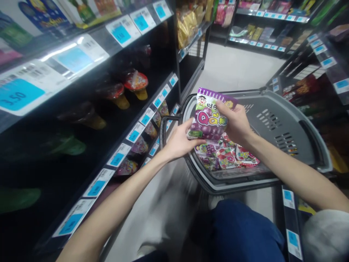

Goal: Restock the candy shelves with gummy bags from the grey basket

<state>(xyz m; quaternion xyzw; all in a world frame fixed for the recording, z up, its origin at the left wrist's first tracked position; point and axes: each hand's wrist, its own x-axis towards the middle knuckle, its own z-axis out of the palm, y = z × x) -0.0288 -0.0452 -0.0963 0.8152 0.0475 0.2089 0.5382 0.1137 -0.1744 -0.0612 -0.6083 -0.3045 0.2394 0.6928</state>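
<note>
A purple and white bag of QQ gummy candy (208, 122) with grapes printed on it is held up over the grey shopping basket (302, 109). My left hand (181, 140) pinches its lower left corner between thumb and fingers. At the upper right of the bag, my right hand (237, 122) grips it with the thumb on the front; the other fingers are hidden behind. Several more candy bags (227, 156), purple and red-pink, lie in the bottom of the basket below my hands.
On the left runs a dark store shelf (144, 123) with blue price tags, and cone-shaped snack packs (136, 85) sit on it. Another shelf (327, 62) borders the right. The pale floor (231, 65) of the aisle leads to stocked shelves (269, 31) at the back.
</note>
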